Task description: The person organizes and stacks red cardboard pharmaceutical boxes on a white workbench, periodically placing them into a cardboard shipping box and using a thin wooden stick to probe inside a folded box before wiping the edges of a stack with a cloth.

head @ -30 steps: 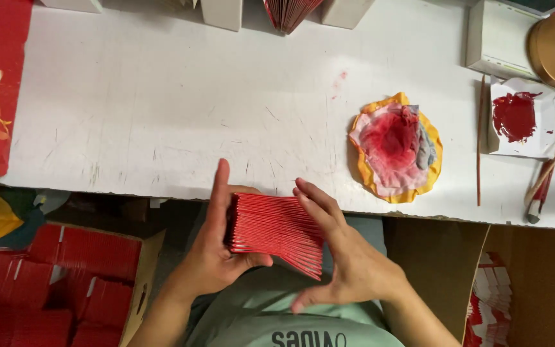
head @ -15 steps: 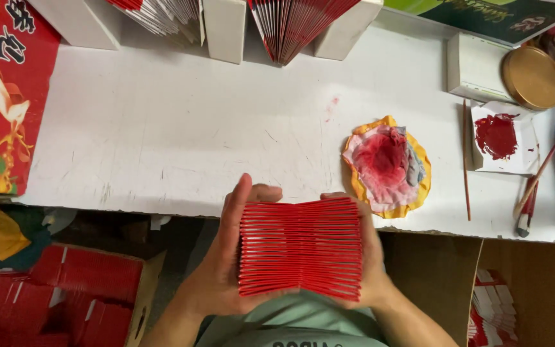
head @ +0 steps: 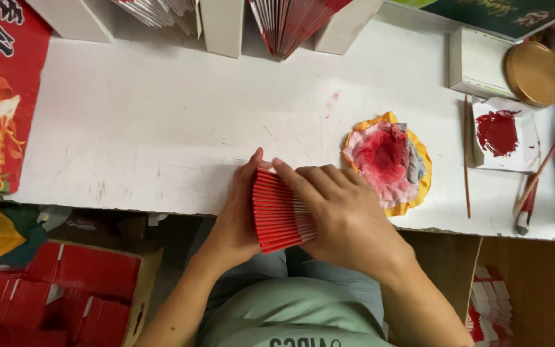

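The left hand (head: 239,222) is cupping the left end of a stack of red envelopes (head: 277,211), fingers curled behind it, while the right hand (head: 338,215) is lying over the top and right side with fingers spread flat — both hands are closed around the stack and pressing it together. The stack is sitting at the near edge of the bench (head: 162,128), fanned edge-up, partly overhanging the person's lap.

Just right of the hands, a paint-stained cloth pad (head: 390,160) with a yellow rim is resting on the scuffed white surface. Beyond it a thin stick (head: 466,160) is lying beside a white sheet with red paint (head: 502,135), and a brush (head: 529,193) is lying near the edge. A round gold lid (head: 534,74) is sitting at the far right. Below the bench on the left, a cardboard box of red envelopes (head: 72,289) is standing open.
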